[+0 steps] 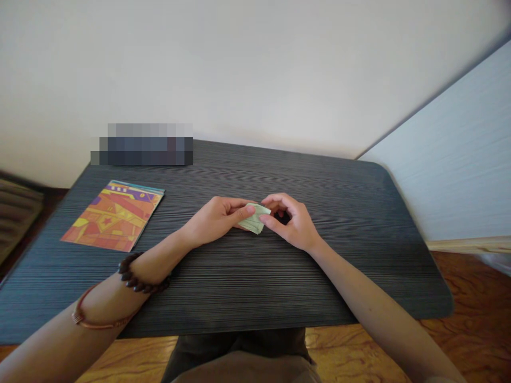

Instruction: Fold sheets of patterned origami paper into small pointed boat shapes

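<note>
A small piece of pale green folded paper (255,222) is held just over the middle of the dark table (239,287). My left hand (213,221) grips its left side, thumb on top and fingers beneath. On the other side, my right hand (293,221) has its thumb and curled fingers closed at the paper's right edge. Several layers show along the lower edge of the paper. The fingers under it are partly hidden.
Orange patterned sheets or booklets (115,218) lie stacked at the left. A pixelated, unreadable object (147,150) stands at the back left. Behind the table is a white wall (255,69); a pale panel (459,143) borders it on the right.
</note>
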The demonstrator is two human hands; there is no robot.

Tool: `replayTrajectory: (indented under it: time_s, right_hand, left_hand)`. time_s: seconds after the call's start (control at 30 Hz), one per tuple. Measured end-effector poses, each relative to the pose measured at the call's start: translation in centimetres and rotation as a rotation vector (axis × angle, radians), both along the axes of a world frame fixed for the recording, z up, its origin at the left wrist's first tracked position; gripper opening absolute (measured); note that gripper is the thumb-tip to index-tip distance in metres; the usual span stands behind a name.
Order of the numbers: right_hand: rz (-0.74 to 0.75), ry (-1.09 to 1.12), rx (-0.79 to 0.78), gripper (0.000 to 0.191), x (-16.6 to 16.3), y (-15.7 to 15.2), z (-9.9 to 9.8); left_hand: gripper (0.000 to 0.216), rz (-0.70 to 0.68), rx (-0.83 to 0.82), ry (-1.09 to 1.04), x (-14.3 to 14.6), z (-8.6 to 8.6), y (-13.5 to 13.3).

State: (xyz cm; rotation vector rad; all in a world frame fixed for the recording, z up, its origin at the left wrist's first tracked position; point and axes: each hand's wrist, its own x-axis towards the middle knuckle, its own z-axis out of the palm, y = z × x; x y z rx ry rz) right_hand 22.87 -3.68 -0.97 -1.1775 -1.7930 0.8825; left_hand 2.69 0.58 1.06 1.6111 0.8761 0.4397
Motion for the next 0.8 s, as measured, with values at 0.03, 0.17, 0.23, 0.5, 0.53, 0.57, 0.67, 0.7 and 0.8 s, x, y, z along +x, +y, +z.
replayTrajectory:
  time_s: [0.03,0.17,0.23,0.5,0.53,0.57,0.67,0.7,0.8]
  right_hand:
    - [0.001,0.004,-0.006,0.024,0.01,0.0,0.0]
    - [-0.022,0.002,-0.026,0.016,-0.04,0.03,-0.05]
    - [-0.035,-0.013,-0.037,0.015,-0.01,0.08,-0.12]
    - [-0.063,0.026,-0.104,0.019,0.24,0.17,-0.46]
    - [-0.065,0.024,-0.106,0.019,0.21,0.15,-0.41]
    - [-0.067,0.022,-0.105,0.019,0.17,0.14,-0.35]
    - [-0.069,0.02,-0.098,0.018,0.04,0.08,-0.18]
    - [-0.07,0.023,-0.097,0.018,0.02,0.07,-0.15]
    - [-0.078,0.036,-0.103,0.017,0.0,0.03,-0.15]
  left_hand:
    - [0.041,0.005,-0.009,0.001,0.01,0.0,-0.01]
    - [0.042,0.009,-0.018,0.013,-0.03,0.0,-0.02]
    - [0.041,0.005,0.001,0.021,-0.09,0.0,0.01]
    - [0.042,0.015,-0.05,0.018,-0.11,0.07,0.03]
    - [0.042,0.031,-0.066,0.015,-0.06,0.08,0.0]
    - [0.041,0.047,-0.084,0.01,0.0,0.1,-0.03]
    - [0.038,0.079,-0.129,-0.006,0.12,0.1,-0.1]
    - [0.038,0.083,-0.136,-0.012,0.15,0.09,-0.11]
    - [0.038,0.093,-0.133,-0.015,0.23,0.1,-0.15]
